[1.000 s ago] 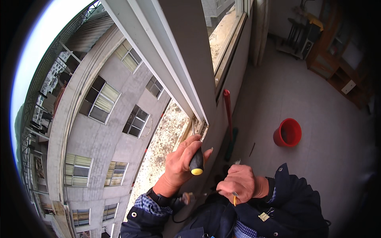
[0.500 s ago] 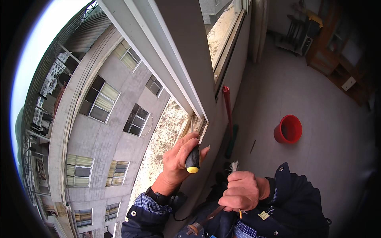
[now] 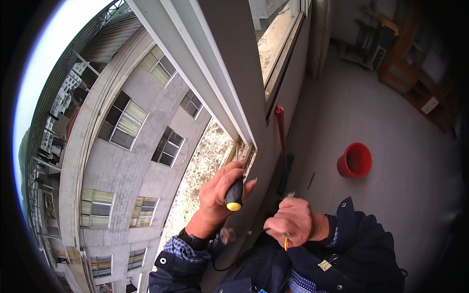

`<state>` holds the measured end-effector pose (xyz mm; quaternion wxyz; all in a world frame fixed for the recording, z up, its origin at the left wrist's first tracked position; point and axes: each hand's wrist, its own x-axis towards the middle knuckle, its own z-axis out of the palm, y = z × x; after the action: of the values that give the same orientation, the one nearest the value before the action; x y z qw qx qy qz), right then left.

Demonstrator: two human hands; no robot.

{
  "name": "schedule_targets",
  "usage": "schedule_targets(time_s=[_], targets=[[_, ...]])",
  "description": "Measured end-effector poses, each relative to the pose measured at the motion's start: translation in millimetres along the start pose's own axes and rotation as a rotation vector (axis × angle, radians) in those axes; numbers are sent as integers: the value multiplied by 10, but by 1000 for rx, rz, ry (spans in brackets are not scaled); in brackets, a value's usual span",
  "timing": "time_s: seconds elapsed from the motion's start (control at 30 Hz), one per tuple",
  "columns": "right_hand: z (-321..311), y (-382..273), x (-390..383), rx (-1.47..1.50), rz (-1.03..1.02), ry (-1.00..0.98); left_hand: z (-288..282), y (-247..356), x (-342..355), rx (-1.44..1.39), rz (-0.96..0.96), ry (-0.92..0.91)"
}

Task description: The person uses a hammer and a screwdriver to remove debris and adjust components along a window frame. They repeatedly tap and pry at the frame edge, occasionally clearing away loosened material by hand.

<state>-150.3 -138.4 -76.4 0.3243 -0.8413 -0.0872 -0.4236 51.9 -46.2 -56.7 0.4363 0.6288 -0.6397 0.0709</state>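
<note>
Clamping a black-handled, yellow-ended screwdriver [image 3: 235, 196] are left fingers [image 3: 225, 177], while right fingers [image 3: 284, 224] grip a blurred hammer [image 3: 226, 236].

From my remote seat I see both hands clenched, well apart. Left hand [image 3: 215, 195]: farther forward, fingers curled in a firm grip, one nail visible at its right side; the left wrist [image 3: 201, 226] lies below it, and the left arm [image 3: 181, 267] rises from the lower edge. Right hand [image 3: 294, 219]: a compact fist nearer the body. I note the right wrist [image 3: 320, 227] level beside it, the right arm [image 3: 364, 244] reaching in leftward.
</note>
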Motion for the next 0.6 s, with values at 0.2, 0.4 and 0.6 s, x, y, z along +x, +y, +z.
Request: schedule_targets(time_s=[0.2, 0.4, 0.6], targets=[[-13, 73, 90, -190, 13, -22, -3, 10, -31, -18, -7, -2], [-60, 28, 83, 143, -162, -3, -17, -13, -7, 10, 15, -2], [-49, 84, 66, -12, -36, 26, -16, -1, -25, 5, -36, -4]])
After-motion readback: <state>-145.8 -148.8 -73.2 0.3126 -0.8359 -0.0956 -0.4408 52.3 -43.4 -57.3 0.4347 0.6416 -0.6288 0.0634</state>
